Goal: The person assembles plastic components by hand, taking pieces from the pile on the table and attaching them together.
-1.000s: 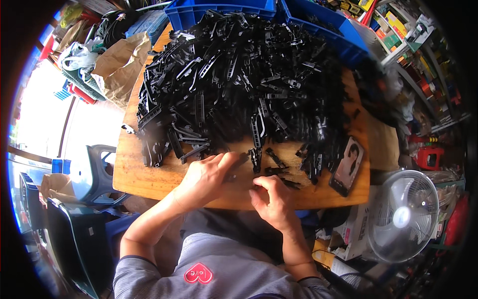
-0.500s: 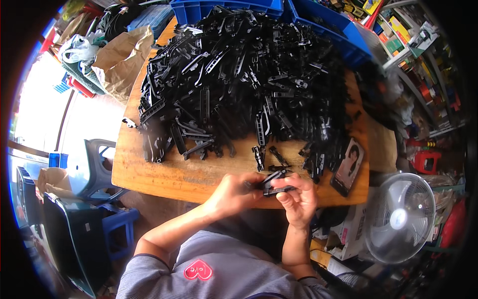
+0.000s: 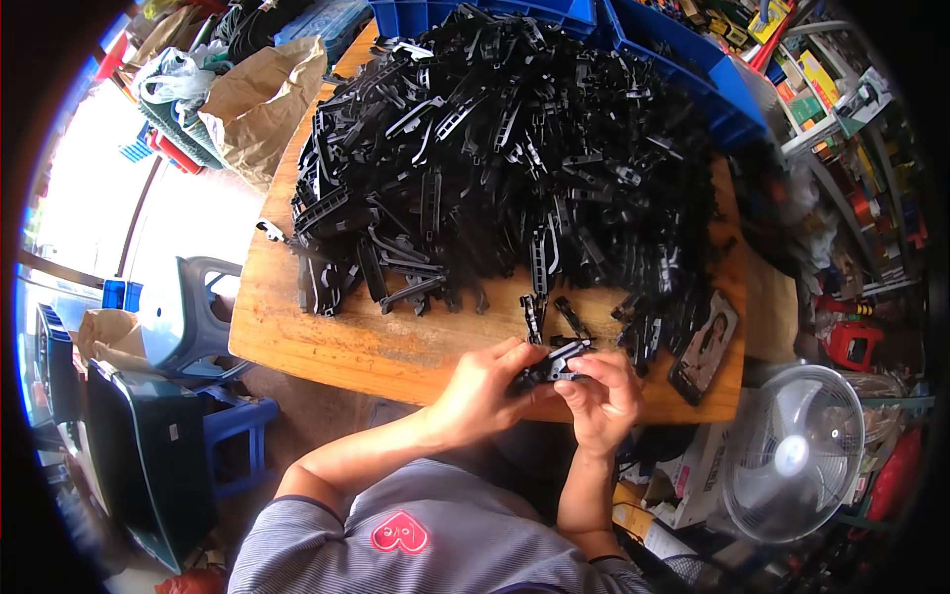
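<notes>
At the near edge of the wooden table [image 3: 297,332], both hands meet around a black plastic part [image 3: 560,362]. My left hand [image 3: 483,392] is closed on its left end, with the fingers wrapped over it. The thumb and fingers of my right hand [image 3: 606,398] pinch its right end. Whether it is one part or two fitted together I cannot make out. Just beyond my hands lie a few loose black plastic parts [image 3: 571,317]. Behind them rises a large heap of similar long, narrow black parts [image 3: 465,168].
A phone [image 3: 705,348] with a lit picture lies at the table's right edge. Blue bins [image 3: 683,74] stand behind the heap. A fan [image 3: 792,453] stands at the right, a pale blue plastic chair [image 3: 183,312] at the left. Brown paper [image 3: 262,109] lies beyond the table's left side.
The view has shifted slightly, so the table sits a little further right. The black part has turned between my hands, and my left fingers now wrap further over it.
</notes>
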Demonstrator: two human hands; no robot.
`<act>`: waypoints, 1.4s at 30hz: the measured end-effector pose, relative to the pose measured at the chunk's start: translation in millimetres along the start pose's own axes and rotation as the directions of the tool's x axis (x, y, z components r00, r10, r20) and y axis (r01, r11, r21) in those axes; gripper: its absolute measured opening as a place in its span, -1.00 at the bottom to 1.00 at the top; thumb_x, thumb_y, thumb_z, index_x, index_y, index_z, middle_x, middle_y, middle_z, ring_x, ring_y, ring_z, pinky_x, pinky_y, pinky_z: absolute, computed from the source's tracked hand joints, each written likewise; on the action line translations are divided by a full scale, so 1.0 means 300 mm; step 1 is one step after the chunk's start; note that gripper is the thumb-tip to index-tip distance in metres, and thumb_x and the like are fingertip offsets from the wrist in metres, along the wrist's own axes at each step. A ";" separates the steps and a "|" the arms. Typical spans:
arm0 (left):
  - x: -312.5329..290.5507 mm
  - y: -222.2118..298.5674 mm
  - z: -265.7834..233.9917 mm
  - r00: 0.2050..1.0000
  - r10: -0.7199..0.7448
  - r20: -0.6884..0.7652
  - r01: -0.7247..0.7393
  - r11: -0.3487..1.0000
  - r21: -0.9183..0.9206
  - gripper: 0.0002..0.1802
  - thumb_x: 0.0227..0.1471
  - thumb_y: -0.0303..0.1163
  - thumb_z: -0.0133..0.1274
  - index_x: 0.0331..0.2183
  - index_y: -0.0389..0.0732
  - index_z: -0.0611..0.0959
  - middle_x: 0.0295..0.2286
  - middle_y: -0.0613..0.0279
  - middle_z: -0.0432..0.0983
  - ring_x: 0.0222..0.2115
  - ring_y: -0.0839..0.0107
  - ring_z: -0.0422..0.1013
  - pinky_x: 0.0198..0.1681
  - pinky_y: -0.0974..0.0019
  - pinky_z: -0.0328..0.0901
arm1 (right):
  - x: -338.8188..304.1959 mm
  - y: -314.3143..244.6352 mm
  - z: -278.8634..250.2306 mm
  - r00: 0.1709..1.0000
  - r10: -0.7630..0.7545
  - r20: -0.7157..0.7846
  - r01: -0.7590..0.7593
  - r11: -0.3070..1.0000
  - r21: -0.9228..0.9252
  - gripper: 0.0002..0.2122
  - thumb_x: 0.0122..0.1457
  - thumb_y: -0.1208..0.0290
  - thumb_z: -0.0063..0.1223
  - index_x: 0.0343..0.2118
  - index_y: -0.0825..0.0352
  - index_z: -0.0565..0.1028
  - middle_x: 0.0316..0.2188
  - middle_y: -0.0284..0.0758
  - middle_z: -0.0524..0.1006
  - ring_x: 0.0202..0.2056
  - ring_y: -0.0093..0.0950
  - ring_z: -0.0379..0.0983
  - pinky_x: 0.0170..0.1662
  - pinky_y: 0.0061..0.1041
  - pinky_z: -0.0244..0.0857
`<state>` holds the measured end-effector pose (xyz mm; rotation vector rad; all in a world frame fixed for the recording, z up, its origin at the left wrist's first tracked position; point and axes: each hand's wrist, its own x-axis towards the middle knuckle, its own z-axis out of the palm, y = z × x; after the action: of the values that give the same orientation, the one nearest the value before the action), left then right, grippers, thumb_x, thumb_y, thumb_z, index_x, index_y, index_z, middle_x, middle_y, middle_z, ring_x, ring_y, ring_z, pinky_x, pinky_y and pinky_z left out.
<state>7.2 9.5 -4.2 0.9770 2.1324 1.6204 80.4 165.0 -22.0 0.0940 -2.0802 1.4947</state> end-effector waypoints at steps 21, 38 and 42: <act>-0.010 -0.015 -0.019 0.995 0.051 0.082 -0.041 0.992 -0.119 -0.62 -0.21 -0.32 0.23 -0.30 -0.29 0.54 -0.41 0.00 0.49 -0.43 0.08 0.45 -0.37 0.20 0.33 | 0.027 -0.029 -0.011 0.977 0.166 0.135 -0.193 0.958 0.213 -0.64 -0.19 0.38 0.36 -0.36 0.42 0.45 -0.43 -0.29 0.42 -0.41 -0.53 0.35 -0.37 -0.60 0.25; -0.029 0.021 -0.103 0.951 -0.249 0.185 0.261 0.965 -0.042 -0.59 -0.16 -0.31 0.19 -0.21 -0.27 0.53 -0.45 -0.05 0.53 -0.39 0.06 0.48 -0.34 0.21 0.36 | 0.092 -0.046 0.016 0.970 0.047 0.237 -0.058 0.998 0.037 -0.66 -0.13 0.32 0.30 -0.33 0.40 0.48 -0.46 -0.29 0.46 -0.49 -0.54 0.34 -0.43 -0.61 0.25; -0.041 -0.009 -0.163 0.974 0.070 -0.214 -0.025 0.978 0.208 -0.68 -0.26 -0.53 0.15 -0.33 -0.23 0.50 -0.45 0.06 0.45 -0.42 0.15 0.43 -0.35 0.20 0.33 | 0.111 -0.044 -0.001 0.999 0.017 0.038 -0.001 0.922 -0.386 -0.73 -0.08 0.44 0.22 -0.28 0.35 0.48 -0.37 -0.27 0.47 -0.46 -0.42 0.38 -0.41 -0.51 0.30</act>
<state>-13.9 -35.0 7.3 0.9515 2.4829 1.6236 57.6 169.1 5.5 -0.0375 -2.3696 1.0660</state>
